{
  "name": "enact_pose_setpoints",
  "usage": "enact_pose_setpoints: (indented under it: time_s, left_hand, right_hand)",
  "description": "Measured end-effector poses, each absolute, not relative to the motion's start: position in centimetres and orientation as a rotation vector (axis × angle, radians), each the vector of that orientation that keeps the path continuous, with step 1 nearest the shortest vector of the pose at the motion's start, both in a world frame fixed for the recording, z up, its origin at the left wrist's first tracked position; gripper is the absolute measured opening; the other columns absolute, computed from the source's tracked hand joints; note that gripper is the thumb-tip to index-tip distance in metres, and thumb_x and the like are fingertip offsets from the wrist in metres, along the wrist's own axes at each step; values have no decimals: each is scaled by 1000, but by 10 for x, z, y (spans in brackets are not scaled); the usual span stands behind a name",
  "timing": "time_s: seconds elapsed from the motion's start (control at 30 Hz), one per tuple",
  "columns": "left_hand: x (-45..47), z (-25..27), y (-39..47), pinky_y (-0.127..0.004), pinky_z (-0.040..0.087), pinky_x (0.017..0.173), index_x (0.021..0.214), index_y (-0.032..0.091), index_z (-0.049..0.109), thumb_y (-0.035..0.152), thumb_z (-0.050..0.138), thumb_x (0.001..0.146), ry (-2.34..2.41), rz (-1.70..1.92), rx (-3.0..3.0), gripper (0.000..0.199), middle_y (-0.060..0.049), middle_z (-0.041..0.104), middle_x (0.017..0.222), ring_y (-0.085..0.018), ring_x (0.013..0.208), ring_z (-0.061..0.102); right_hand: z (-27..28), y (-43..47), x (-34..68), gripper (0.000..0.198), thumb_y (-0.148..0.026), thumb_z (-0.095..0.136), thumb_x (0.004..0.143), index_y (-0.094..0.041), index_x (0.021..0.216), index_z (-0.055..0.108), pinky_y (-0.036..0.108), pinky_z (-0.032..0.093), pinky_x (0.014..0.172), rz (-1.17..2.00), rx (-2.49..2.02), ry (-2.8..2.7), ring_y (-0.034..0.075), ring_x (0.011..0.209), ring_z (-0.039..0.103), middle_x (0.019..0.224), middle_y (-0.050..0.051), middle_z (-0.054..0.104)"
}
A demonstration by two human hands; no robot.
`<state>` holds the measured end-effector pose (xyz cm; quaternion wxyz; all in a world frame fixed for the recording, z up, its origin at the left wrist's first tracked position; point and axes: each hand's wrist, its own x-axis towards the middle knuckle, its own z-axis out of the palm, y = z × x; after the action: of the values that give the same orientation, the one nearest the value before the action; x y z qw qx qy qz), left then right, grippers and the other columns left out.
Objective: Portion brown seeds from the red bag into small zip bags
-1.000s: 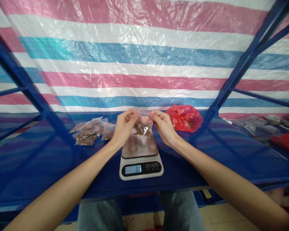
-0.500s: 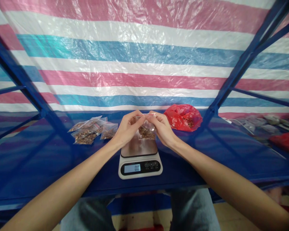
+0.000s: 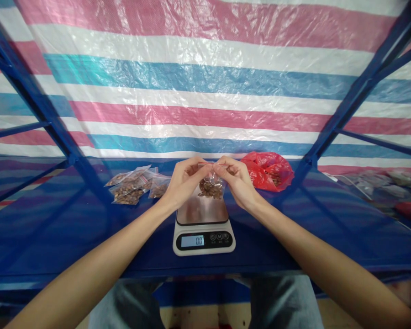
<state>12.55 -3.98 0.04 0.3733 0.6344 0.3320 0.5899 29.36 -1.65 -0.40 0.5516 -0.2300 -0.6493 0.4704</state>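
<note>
Between my hands hangs a small clear zip bag (image 3: 211,186) with brown bean-like pieces inside, just above the scale's steel plate. My left hand (image 3: 187,180) pinches its red-lined top edge from the left. The fingers of my right hand (image 3: 236,178) are closed on the same edge from the right, the two thumbs almost meeting. Below sits a white kitchen scale (image 3: 204,237), its display reading 0.0. The far part of its plate is hidden behind the bag and my hands.
Several filled zip bags (image 3: 132,185) lie in a pile on the blue table (image 3: 267,242) at left. An open red plastic bag (image 3: 269,171) with brown pieces stands at right. Blue metal posts (image 3: 315,151) rise on both sides before a striped tarp (image 3: 205,109).
The view has shifted a little, so everything sits slightly further right. My right thumb and fingers have moved inward along the bag's top edge, closer to the left thumb.
</note>
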Motion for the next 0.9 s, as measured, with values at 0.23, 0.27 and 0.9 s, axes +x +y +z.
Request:
enact_pose_setpoints:
  time_s: [0.23, 0.27, 0.9]
  left_hand:
    - [122, -2, -35, -26, 52, 65, 83, 17, 83, 43, 80, 87, 854, 1637, 1552, 26, -6, 80, 81, -17, 71, 70]
    - [121, -2, -34, -26, 52, 66, 83, 17, 83, 43, 79, 88, 847, 1646, 1558, 27, -7, 80, 82, -17, 73, 70]
    - [4, 22, 8, -21, 37, 46, 88, 17, 62, 49, 64, 92, 1396, 2086, 1342, 32, 6, 59, 59, -6, 44, 47]
  right_hand:
    - [-2, -7, 297, 27, -45, 83, 84, -22, 71, 77, 30, 51, 64, 1082, -528, -1514, 18, 63, 67, 69, 2, 75]
    - [-3, -6, 297, 29, -47, 82, 84, -22, 71, 78, 29, 52, 63, 1080, -524, -1516, 18, 62, 67, 68, 2, 75]
    - [2, 21, 324, 34, -48, 73, 91, -19, 74, 66, 24, 26, 42, 693, -649, -1249, 7, 39, 30, 46, -9, 44]
